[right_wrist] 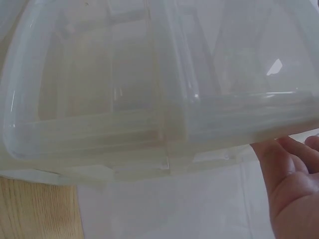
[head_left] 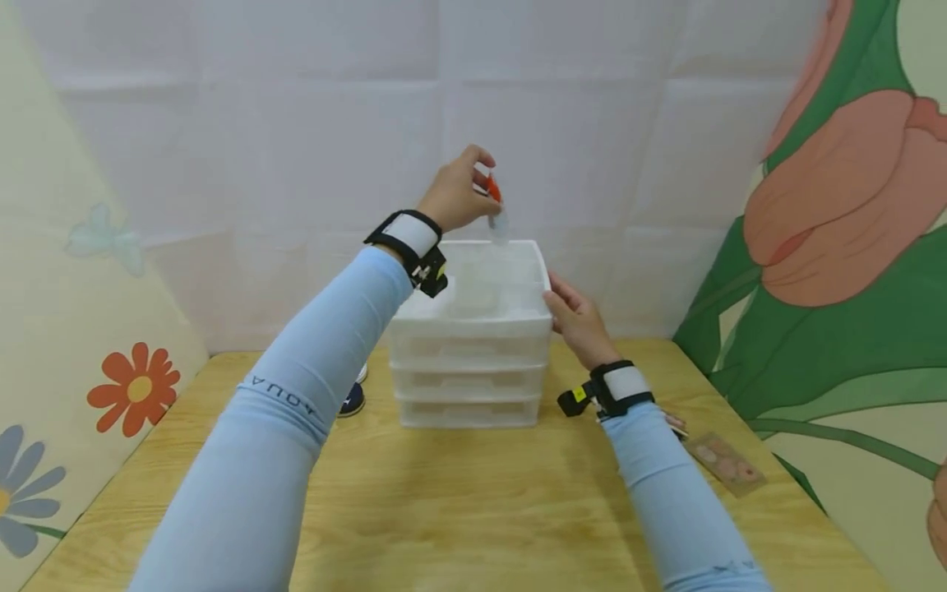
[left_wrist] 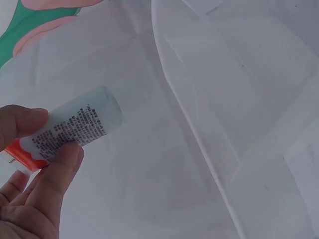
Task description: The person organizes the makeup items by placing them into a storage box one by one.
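In the head view my left hand is raised above a white plastic drawer unit. Between thumb and fingers it pinches a small translucent tube, orange-red at one end and printed with small dark text. The tube's pale end points down toward the unit's top. At the unit's upper right edge, my right hand rests with thumb and fingertips against the side. Up close in the right wrist view, the unit's clear drawers fill the picture, and that hand's fingertips partly disappear behind its edge.
The unit stands on a wooden table before a white sheet-covered wall. Dark round items sit left of it, partly behind the left sleeve. A flat brown pack lies on the right, with another small item partly hidden by the right forearm.
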Demonstrator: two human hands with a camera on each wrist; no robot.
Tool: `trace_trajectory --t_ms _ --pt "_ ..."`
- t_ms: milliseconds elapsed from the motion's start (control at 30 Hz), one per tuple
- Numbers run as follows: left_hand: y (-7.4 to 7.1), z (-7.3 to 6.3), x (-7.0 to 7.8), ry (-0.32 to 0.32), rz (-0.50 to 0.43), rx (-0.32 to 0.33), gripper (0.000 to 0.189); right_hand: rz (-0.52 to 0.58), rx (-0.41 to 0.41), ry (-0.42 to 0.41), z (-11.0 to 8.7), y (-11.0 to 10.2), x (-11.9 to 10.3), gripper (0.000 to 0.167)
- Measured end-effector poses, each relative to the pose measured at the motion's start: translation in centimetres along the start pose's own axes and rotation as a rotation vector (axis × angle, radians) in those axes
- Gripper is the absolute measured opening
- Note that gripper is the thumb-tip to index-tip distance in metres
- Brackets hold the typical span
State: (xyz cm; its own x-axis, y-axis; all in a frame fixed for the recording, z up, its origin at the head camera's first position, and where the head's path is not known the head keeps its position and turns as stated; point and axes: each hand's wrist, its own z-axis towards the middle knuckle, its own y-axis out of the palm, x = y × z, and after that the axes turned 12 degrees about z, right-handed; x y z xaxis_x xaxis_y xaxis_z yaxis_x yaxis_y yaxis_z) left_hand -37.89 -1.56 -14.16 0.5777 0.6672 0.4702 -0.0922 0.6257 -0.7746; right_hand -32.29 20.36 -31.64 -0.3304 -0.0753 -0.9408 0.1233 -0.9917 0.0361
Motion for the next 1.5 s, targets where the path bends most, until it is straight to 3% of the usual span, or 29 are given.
trace_trajectory --t_ms 200,400,867,1133,1500 --pt "1.9 1.7 0.2 -0.018 0.027 -0.009 0.060 0.020 -0.010 -0.026 0.2 0.6 0.1 0.055" --pt "3.5 2.9 0.2 -0.040 0.130 -0.046 0.061 0.025 -0.012 -0.045 0.1 0.9 -0.1 0.055" --pt "6.2 3.0 0.1 -0.086 0.240 -0.119 0.060 0.016 -0.026 -0.026 0.1 0.8 -0.2 0.055" --pt "7.4 3.4 -0.8 -0.086 0.291 -0.146 0.063 0.043 -0.025 -0.021 0.2 1.0 -0.2 0.054" --pt "7.6 3.6 -0.9 -0.105 0.301 -0.183 0.065 0.060 -0.022 -0.008 0.2 1.2 -0.3 0.055"
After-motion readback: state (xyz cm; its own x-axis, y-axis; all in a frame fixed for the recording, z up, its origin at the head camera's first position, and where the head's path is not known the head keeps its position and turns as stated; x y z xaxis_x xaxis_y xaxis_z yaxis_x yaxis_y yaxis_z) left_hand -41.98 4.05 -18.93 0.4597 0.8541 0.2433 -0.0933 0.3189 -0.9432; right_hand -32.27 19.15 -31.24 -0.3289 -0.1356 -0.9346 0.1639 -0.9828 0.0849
